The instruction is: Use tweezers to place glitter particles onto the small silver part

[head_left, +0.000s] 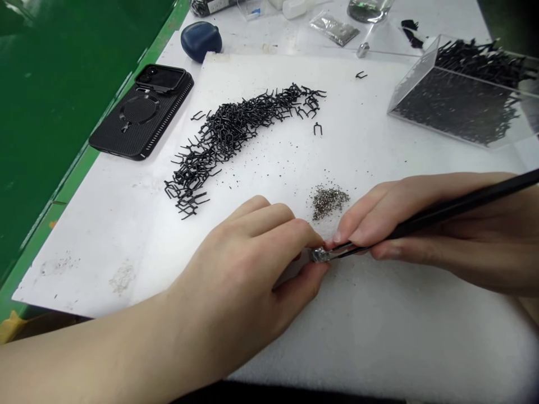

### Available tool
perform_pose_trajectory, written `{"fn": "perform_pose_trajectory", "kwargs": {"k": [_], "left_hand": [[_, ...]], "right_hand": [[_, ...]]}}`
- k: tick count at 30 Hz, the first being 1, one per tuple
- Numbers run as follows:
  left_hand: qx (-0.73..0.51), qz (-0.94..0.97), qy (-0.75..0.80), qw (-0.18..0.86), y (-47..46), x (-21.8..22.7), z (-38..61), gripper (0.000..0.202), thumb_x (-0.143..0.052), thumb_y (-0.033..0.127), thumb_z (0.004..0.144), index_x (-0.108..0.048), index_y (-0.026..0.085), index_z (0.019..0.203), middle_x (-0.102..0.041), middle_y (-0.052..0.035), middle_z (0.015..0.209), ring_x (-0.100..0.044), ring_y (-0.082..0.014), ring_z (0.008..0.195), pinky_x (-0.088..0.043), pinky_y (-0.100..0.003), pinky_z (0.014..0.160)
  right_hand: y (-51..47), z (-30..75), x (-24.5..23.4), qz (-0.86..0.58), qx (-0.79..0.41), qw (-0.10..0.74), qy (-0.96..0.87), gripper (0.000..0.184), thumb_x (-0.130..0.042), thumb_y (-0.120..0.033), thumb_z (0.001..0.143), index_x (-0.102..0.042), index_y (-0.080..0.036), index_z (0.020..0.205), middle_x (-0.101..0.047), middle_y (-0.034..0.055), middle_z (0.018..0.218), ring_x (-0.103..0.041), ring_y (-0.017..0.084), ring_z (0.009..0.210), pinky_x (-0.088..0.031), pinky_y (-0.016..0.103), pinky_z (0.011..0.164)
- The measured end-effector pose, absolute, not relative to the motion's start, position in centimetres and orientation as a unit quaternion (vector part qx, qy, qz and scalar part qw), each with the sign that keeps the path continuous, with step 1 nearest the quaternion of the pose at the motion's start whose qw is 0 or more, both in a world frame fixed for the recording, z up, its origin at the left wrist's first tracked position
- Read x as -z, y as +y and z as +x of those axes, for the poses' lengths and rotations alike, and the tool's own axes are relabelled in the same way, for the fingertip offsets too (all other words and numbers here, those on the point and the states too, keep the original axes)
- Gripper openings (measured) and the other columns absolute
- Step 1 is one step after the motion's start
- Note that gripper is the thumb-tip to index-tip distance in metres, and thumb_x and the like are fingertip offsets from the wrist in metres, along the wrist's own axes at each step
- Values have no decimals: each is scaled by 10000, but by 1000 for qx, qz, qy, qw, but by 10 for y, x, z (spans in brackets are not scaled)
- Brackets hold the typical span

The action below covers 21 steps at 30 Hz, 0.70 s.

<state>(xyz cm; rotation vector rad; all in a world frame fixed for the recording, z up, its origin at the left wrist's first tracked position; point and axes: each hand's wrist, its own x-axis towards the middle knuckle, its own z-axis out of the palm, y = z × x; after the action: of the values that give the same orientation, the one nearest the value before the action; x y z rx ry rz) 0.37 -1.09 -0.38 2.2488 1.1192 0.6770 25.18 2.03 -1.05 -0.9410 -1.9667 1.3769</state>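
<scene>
Between the thumb and fingertips of my left hand (252,258) is a small shiny metal part (320,255); its exact kind is too small to tell. My right hand (421,230) grips black tweezers (458,210) like a pen, and their tips reach the metal part. Just beyond my fingertips lies a little heap of tiny metallic bits (329,202). Farther off, a long pile of small black fork-shaped pieces (236,126) spreads across the white sheet, with one loose black fork piece (318,129) to its right.
A black phone (141,112) lies at the left edge beside a dark blue rounded case (201,40). At the right stands a clear box (458,104) full of black pieces. A small plastic bag (334,28), a metal cylinder (362,50) and a glass (369,8) sit at the back.
</scene>
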Motion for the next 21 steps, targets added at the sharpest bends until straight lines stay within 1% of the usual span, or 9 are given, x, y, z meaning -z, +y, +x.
{"fn": "perform_pose_trajectory", "kwargs": {"k": [9, 15, 18, 19, 21], "left_hand": [[-261, 831, 412, 269, -11, 2, 4, 82, -700, 151, 902, -774, 135, 934, -668, -5, 782, -589, -120, 796, -502, -220, 760], [-256, 833, 412, 266, -11, 3, 4, 80, -693, 149, 903, -772, 133, 912, -665, -3, 774, -580, -117, 775, -498, -219, 744], [-264, 833, 409, 263, -11, 5, 4, 88, -686, 137, 900, -773, 131, 916, -665, -4, 770, -579, -117, 770, -498, -220, 744], [-265, 835, 404, 264, -11, 6, 4, 84, -690, 140, 897, -773, 132, 911, -664, -3, 767, -579, -118, 771, -498, -220, 743], [-261, 837, 405, 261, -12, 6, 3, 81, -690, 146, 903, -770, 133, 902, -665, -3, 765, -581, -120, 776, -501, -224, 750]], "right_hand": [[21, 254, 9, -348, -517, 278, -731, 144, -762, -368, 894, -793, -382, 1033, -806, -12, 985, -776, 215, 959, -655, 325, 848], [21, 254, 11, -356, -522, 289, -719, 165, -788, -353, 870, -807, -376, 1032, -809, 7, 991, -777, 242, 949, -653, 365, 844], [20, 251, 10, -369, -522, 290, -712, 144, -800, -358, 859, -814, -373, 1001, -808, 16, 983, -774, 238, 943, -650, 365, 839], [19, 248, 10, -375, -525, 298, -704, 159, -818, -376, 838, -816, -369, 998, -806, 23, 978, -772, 242, 949, -648, 371, 839], [18, 238, 8, -385, -535, 323, -679, 263, -865, -448, 769, -818, -361, 1013, -803, 41, 975, -763, 268, 981, -646, 398, 841]]}}
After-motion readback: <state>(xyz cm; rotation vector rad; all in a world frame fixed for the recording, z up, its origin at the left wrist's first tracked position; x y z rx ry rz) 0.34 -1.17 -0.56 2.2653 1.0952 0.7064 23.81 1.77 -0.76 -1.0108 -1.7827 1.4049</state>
